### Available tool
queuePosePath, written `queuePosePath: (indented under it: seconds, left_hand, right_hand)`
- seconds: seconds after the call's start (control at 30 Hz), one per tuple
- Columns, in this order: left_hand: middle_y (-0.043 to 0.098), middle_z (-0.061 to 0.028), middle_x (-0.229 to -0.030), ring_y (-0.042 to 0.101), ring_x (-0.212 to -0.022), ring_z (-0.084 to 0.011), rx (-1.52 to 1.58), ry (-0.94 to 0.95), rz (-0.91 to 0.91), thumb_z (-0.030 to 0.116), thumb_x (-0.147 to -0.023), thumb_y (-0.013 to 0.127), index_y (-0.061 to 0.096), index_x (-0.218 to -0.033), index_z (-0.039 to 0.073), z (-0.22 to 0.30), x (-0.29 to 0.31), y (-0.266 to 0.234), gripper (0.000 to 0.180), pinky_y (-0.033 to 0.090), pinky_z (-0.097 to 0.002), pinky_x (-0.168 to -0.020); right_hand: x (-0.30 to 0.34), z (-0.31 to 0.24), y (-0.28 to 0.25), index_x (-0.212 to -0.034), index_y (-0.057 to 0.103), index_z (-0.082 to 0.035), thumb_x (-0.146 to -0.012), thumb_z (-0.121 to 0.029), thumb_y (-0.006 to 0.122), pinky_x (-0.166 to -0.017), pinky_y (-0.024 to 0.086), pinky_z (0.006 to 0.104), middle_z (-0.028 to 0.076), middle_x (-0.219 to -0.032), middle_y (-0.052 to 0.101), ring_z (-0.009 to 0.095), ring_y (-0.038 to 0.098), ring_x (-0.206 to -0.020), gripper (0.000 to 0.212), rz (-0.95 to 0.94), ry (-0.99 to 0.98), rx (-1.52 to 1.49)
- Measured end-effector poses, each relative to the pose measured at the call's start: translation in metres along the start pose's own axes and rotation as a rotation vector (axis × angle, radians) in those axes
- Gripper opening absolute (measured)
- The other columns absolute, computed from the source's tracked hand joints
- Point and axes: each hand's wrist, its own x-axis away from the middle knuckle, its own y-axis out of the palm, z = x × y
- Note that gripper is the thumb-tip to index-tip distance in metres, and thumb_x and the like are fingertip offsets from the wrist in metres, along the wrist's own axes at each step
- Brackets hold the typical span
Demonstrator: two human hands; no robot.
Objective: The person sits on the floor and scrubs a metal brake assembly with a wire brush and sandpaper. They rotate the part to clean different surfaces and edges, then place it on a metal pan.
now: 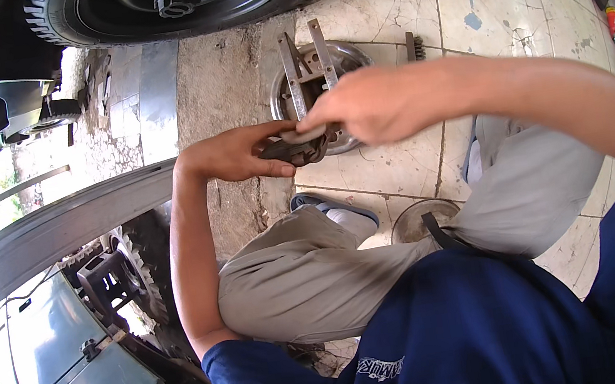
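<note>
The left hand (240,154) clamps a dark grey metal part (285,150) beside a two-pronged steel bracket (295,85) over a round silver metal disc (351,52); the blurred right hand's (374,105) grip cannot be determined, and work appears underway, completion unclear.

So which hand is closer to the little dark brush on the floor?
The right. In the picture, the right hand is close by, just below and left of the brush; the left hand is farther off to the left.
</note>
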Motion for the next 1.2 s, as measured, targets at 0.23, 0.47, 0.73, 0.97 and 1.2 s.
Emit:
queuePosePath:
  seconds: [0.23, 0.47, 0.73, 0.97, 1.2]
  left_hand:
    - [0.059, -0.0161, -0.132, 0.056, -0.121, -0.0278, 0.080, 0.074, -0.189, 0.059, -0.072, 0.082, 0.043, -0.145, 0.009, 0.002, -0.025, -0.017, 0.097, 0.045, -0.0399, -0.103]
    - [0.062, -0.0144, -0.121, 0.059, -0.109, -0.0227, 0.072, 0.093, -0.207, 0.060, -0.069, 0.083, 0.044, -0.142, 0.005, -0.007, -0.032, -0.017, 0.099, 0.048, -0.0384, -0.094]
    - [0.059, -0.0165, -0.128, 0.059, -0.114, -0.0256, 0.080, 0.013, -0.193, 0.066, -0.062, 0.083, 0.041, -0.145, 0.003, 0.001, -0.029, -0.019, 0.113, 0.046, -0.0383, -0.097]
    - [0.056, -0.0179, -0.134, 0.054, -0.123, -0.0285, 0.144, 0.101, -0.143, 0.066, -0.067, 0.081, 0.041, -0.146, 0.004, -0.014, -0.027, -0.011, 0.108, 0.043, -0.0403, -0.103]
    - [0.054, -0.0172, -0.138, 0.050, -0.128, -0.0279, 0.133, 0.085, -0.104, 0.066, -0.069, 0.079, 0.040, -0.148, 0.008, -0.005, -0.019, -0.010, 0.105, 0.039, -0.0409, -0.107]
  right_hand:
    - [-0.005, 0.036, 0.007, -0.134, 0.053, 0.005, -0.084, 0.005, 0.042, -0.089, 0.052, 0.0476, 0.032, -0.109, 0.065, 0.042, 0.066, -0.100, 0.050, -0.023, -0.068, 0.015]
    - [-0.018, 0.037, 0.005, -0.133, 0.053, 0.003, -0.091, -0.005, 0.050, -0.085, 0.052, 0.0499, 0.030, -0.106, 0.066, 0.044, 0.064, -0.097, 0.044, -0.128, -0.041, -0.009]
    - [-0.024, 0.039, 0.007, -0.126, 0.059, 0.000, -0.092, -0.009, 0.053, -0.083, 0.051, 0.0497, 0.027, -0.099, 0.068, 0.043, 0.065, -0.092, 0.036, -0.147, -0.022, 0.177]
    - [-0.024, 0.038, 0.007, -0.122, 0.062, 0.002, -0.090, -0.002, 0.047, -0.078, 0.056, 0.0467, 0.026, -0.094, 0.069, 0.037, 0.069, -0.084, 0.035, -0.066, 0.082, 0.137]
    - [-0.008, 0.019, 0.040, -0.105, 0.059, 0.010, -0.085, 0.000, 0.049, -0.067, 0.057, 0.0481, 0.025, -0.083, 0.067, 0.039, 0.070, -0.075, 0.024, 0.098, -0.027, 0.256]
